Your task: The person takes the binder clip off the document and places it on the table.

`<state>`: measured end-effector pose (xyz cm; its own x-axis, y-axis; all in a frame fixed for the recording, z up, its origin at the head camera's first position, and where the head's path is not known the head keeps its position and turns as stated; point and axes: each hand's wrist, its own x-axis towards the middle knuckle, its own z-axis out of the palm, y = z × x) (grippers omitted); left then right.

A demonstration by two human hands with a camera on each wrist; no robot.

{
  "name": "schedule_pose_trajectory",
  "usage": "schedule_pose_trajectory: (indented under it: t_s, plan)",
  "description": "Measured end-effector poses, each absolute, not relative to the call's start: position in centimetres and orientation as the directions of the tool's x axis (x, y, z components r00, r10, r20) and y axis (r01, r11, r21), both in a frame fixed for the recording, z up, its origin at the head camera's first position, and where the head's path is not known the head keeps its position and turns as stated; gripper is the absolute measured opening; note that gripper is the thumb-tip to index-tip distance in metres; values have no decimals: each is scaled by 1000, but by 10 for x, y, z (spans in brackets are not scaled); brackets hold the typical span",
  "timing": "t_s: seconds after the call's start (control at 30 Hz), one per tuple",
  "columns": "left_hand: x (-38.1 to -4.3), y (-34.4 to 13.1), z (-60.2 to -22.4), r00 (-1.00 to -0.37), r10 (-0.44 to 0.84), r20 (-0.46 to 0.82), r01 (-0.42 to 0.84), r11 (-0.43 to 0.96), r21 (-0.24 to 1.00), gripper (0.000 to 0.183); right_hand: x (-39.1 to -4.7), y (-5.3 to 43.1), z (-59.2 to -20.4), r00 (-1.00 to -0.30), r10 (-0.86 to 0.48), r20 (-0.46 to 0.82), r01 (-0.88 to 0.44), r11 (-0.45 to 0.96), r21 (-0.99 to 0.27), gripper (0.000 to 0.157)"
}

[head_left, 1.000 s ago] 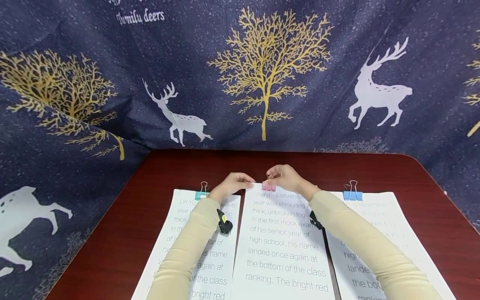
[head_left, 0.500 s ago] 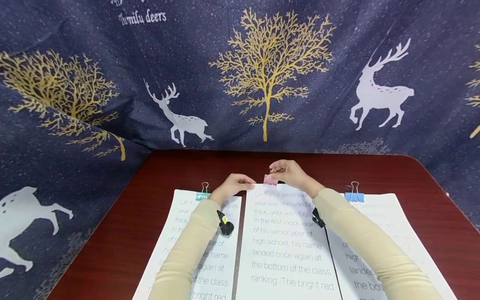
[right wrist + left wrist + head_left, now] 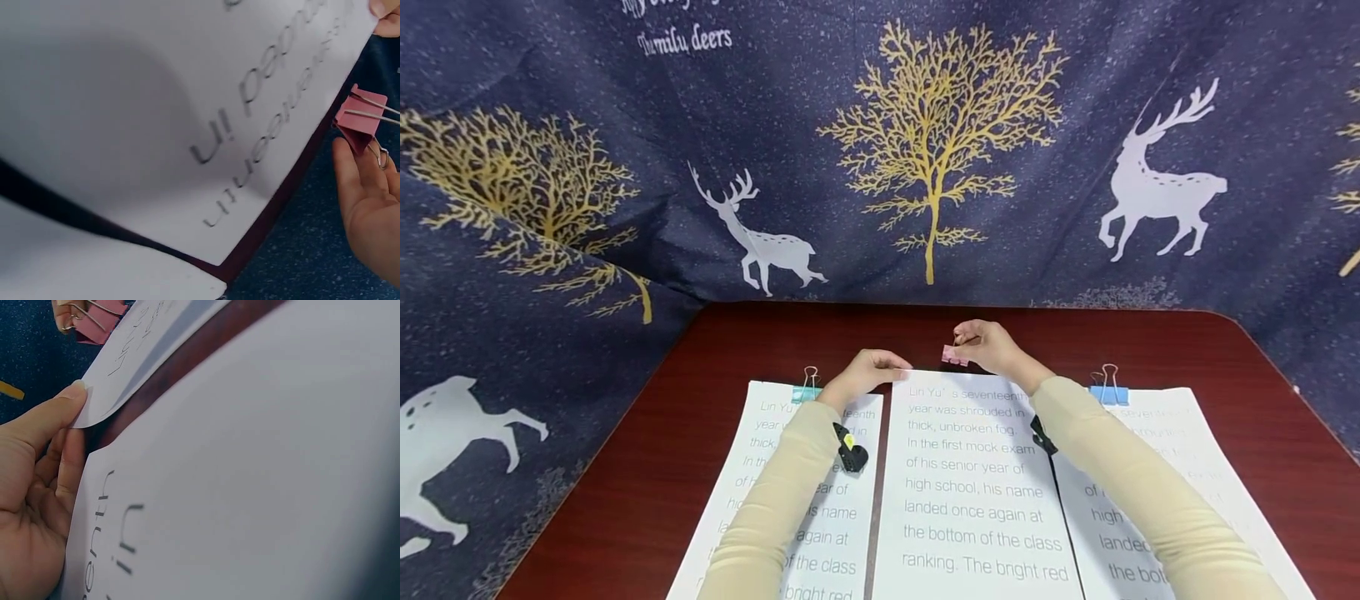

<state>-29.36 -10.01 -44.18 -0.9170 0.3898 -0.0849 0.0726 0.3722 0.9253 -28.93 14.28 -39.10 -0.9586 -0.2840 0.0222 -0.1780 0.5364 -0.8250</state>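
In the head view my left hand (image 3: 865, 373) pinches the upper left corner of the middle printed sheet (image 3: 973, 475). The left wrist view shows the thumb (image 3: 65, 405) on top of that corner and the other fingers below it. My right hand (image 3: 991, 346) holds a pink binder clip (image 3: 953, 356) just beyond the sheet's top edge, apart from the paper. Silver wire handles stick out of the clip (image 3: 365, 115) in the right wrist view, with the right fingers (image 3: 350, 169) at one of them.
A left sheet (image 3: 763, 421) bears a teal binder clip (image 3: 805, 393), and a right sheet (image 3: 1187, 483) bears a blue binder clip (image 3: 1109, 395). All lie on a dark red table (image 3: 625, 467). A navy cloth (image 3: 850, 208) with deer and trees hangs behind.
The pink binder clip has come off the middle sheet's top edge. My right hand has carried it up and to the right. The left hand keeps its hold on the corner.
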Motion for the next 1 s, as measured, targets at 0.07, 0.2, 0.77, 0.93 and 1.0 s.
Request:
schedule_pose_trajectory:
  t_s: [0.07,0.2,0.77,0.93,1.0]
  plan:
    - [-293,-100,-442,-917,388,-86,69,368,927,21,-289,144,-394,-956,-294,20,-182,534,-826,43]
    - [-292,-99,-441,-920,383,-81,71,368,927,20,-289,144,-400,-952,-307,-6,-170,543,-822,46]
    - [-293,-97,-444,-920,381,-96,65,389,919,19,-294,144,-406,-972,-181,-153,3,635,-772,53]
    - [-291,-98,-438,-922,377,-89,72,393,916,20,-293,142,-405,-977,-160,-139,5,639,-769,47]
    - [-291,-98,-438,-923,374,-87,76,398,914,20,-292,141,-406,-979,-148,-140,11,645,-764,44]
